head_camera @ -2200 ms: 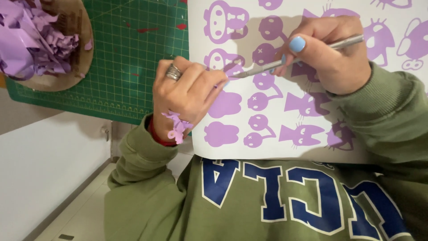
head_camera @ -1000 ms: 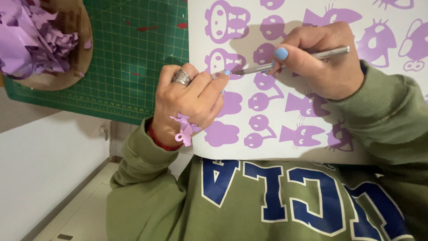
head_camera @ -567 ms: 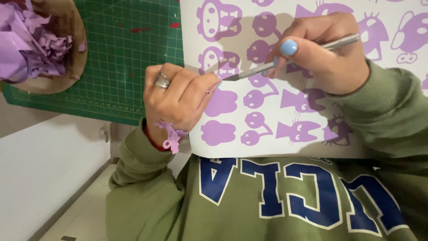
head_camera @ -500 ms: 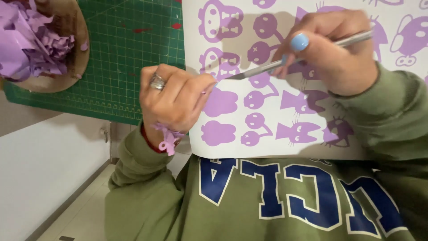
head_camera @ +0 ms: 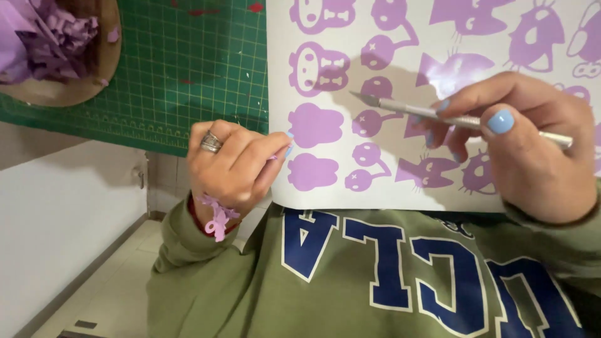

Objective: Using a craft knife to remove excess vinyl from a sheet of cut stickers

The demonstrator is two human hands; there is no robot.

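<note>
A white sheet [head_camera: 369,188] printed with several lilac cartoon stickers lies over the table edge. My right hand [head_camera: 529,141] grips a slim silver craft knife [head_camera: 438,112] like a pen, with its blade tip pointing left and lifted over the stickers. My left hand [head_camera: 231,166], a ring on one finger, pinches the sheet's left edge beside a lilac blob sticker [head_camera: 315,125]. A curl of lilac vinyl scrap [head_camera: 217,220] clings to my left wrist.
A green gridded cutting mat [head_camera: 188,69] lies under the sheet's left side. A round brown bowl [head_camera: 62,94] heaped with lilac scraps sits on the mat's far left. A white table surface and a tiled floor show below the mat.
My right hand has drawn the knife back to the right, off the stickers near my left fingers. My left hand has slid down to the sheet's left edge.
</note>
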